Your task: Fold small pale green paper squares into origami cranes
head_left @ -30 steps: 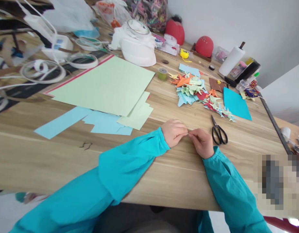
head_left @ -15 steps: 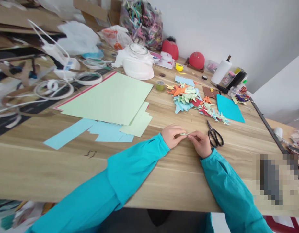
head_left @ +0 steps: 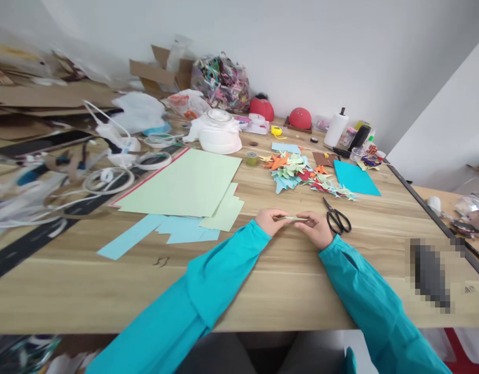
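Observation:
Between my two hands is a small folded piece of pale green paper [head_left: 293, 218], held above the wooden table. My left hand [head_left: 269, 222] pinches its left end, and my right hand [head_left: 316, 228] pinches its right end. Black-handled scissors [head_left: 336, 217] lie just beyond my right hand, points facing away. Farther back sits a pile of folded paper shapes [head_left: 293, 169] in green, orange, blue and red. To the left of my hands are pale green cut pieces [head_left: 226, 213] and blue paper pieces [head_left: 188, 228].
Large green sheets [head_left: 180, 182] lie at left. A turquoise sheet [head_left: 356, 177], a roll of tape [head_left: 251, 158], a white bottle [head_left: 336, 130] and red pincushion-like domes [head_left: 300, 118] stand farther back. White cables [head_left: 110, 182] clutter the far left.
The camera view has shifted, so the table's things appear moved. The folded green paper now shows longer and flatter between my fingers; both hands still pinch it.

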